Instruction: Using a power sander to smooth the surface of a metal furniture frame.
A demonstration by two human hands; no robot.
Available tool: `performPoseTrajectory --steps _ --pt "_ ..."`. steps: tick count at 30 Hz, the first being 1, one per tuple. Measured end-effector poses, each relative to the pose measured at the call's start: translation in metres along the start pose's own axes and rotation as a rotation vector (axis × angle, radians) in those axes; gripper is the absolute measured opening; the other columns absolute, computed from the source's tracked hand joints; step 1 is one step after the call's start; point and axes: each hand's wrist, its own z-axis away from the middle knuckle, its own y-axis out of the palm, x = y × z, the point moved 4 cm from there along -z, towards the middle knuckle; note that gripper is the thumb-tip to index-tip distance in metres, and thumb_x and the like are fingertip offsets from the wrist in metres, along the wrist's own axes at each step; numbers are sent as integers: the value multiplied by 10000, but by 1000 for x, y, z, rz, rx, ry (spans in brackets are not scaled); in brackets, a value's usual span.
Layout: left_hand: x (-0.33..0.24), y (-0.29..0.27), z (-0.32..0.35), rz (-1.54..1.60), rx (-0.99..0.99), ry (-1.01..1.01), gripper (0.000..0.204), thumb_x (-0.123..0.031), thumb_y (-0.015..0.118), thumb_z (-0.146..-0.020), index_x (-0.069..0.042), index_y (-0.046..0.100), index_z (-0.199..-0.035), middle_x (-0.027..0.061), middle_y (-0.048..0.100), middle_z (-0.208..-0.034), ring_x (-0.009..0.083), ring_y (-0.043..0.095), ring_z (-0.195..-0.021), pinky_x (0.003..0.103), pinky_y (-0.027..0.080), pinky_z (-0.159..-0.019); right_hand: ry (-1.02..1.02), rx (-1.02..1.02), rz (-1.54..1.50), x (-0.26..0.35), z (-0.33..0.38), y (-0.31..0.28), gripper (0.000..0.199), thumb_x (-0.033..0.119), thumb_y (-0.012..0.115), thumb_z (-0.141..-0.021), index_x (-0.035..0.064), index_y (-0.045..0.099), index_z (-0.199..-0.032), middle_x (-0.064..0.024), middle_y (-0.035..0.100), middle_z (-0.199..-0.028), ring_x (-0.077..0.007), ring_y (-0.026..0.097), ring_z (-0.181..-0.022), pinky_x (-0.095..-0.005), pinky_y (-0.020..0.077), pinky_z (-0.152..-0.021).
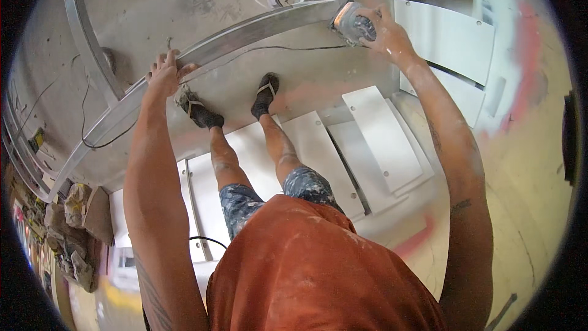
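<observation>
A: Starting at the left, what is the left hand [164, 75] doing?

B: It lies flat on the long grey metal frame [245, 32], fingers spread over its edge, pressing rather than gripping. If that hand slips on the dust, I think the frame could shift under the tool.

A: And the black cable [288, 48] running along the floor beneath the frame?

B: It passes just ahead of the sandalled feet [233, 105]. A step forward might catch it and tug the tool off its line.

A: The right hand [383, 32]?

B: It is closed around a small grey sander [352, 23], which sits against the frame's right end, near the corner joint. Tilting it there could gouge the edge.

A: The white panels [383, 138] lying to the right?

B: Close behind the feet; stepping back risks scuffing them.
</observation>
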Motion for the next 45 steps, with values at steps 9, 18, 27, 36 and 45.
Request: performPoseTrajectory --steps 9,18,27,36,45 --pt "0 -1 0 -7 -33 -5 973 -858 526 -816 -237 383 -1551 172 427 -1524 466 411 -1398 659 351 -1094 76 -194 -66 -17 -55 -19 751 250 828 -809 337 439 -1445 -226 522 -1215 -476 627 -1095 -553 553 -919" --pt "2 4 -8 -34 -12 -8 984 -866 514 -824 -239 353 -1565 187 426 -1522 461 412 -1397 656 345 -1094 135 -307 -104 7 -44 -8 744 259 838 -792 332 462 -1430 -225 527 -1226 -491 620 -1108 -576 544 -913" --pt "4 5 -6 -31 -43 6 826 -774 562 -891 -267 384 -1518 170 421 -1512 488 430 -1389 689 352 -1075 258 -248 -118 -6 -35 -8 781 271 848 -788 324 447 -1456 -229 518 -1267 -481 629 -1128 -555 568 -908" --pt "2 1 -3 -43 -47 2 927 -846 515 -846 -253 378 -1546 200 456 -1483 483 428 -1383 663 365 -1079 288 -311 -163 22 -53 -16 850 272 856 -772 252 416 -1500 -261 508 -1323 -508 599 -1154 -541 551 -942" --pt "-4 -2 -3 -39 1 -31 951 -841 534 -841 -230 374 -1553 202 420 -1524 480 411 -1406 671 348 -1097 151 -419 -149 19 -57 -7 795 251 851 -790 301 435 -1465 -258 515 -1245 -529 635 -1048 -555 583 -880"
